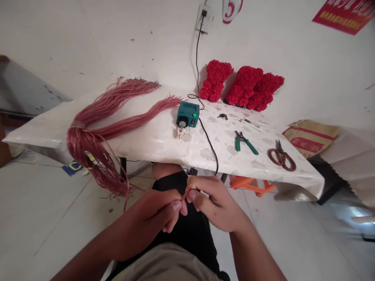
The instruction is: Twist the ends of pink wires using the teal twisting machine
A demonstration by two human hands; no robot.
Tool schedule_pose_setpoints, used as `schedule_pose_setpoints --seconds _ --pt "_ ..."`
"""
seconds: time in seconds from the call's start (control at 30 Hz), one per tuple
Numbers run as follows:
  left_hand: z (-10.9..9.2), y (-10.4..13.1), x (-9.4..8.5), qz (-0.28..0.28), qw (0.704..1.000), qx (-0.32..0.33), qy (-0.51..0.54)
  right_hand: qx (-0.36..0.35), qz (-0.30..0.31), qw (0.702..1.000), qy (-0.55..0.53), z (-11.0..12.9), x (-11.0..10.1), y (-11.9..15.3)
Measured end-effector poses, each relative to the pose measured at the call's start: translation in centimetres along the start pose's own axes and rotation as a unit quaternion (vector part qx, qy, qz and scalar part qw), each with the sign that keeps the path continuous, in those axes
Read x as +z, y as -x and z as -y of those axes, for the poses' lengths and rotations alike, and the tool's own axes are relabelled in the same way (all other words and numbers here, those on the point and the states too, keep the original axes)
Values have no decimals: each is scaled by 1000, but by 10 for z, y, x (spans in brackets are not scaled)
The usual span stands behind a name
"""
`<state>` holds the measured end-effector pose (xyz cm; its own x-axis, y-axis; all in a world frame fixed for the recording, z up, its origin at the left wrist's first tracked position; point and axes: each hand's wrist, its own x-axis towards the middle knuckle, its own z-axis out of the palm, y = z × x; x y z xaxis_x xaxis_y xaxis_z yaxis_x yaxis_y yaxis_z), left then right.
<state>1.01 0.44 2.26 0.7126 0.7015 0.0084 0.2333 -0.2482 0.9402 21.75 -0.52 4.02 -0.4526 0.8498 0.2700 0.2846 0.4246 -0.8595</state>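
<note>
**Left hand [164,208] and right hand [215,203] are pinching a thin strand [185,194]**

The left fingers are holding the reddish strand narrowly between thumb and forefinger, and the right fingers are gripping it just beside them. The strand is sitting between the hands, above the person's dark-clothed leg [187,226] and near the front edge of the white surface [172,154]. On that surface, a small green machine [189,111] is standing beyond the hands, a black cord [211,144] running from it over the edge. To the left, a large bundle of pink strands [80,140] is lying partly on the surface, its near part hanging below the edge. To the right, green-handled pliers [238,144] are lying with handles apart, and brown-handled scissors [283,158] are resting near the corner. Farther back, red flowers [247,84] are standing near the wall [117,31].
</note>
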Motion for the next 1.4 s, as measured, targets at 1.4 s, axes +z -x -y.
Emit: schedule_pose_setpoints --seconds 1.4 --pt "18 -4 6 -92 983 17 -160 -37 -39 988 146 -18 14 7"
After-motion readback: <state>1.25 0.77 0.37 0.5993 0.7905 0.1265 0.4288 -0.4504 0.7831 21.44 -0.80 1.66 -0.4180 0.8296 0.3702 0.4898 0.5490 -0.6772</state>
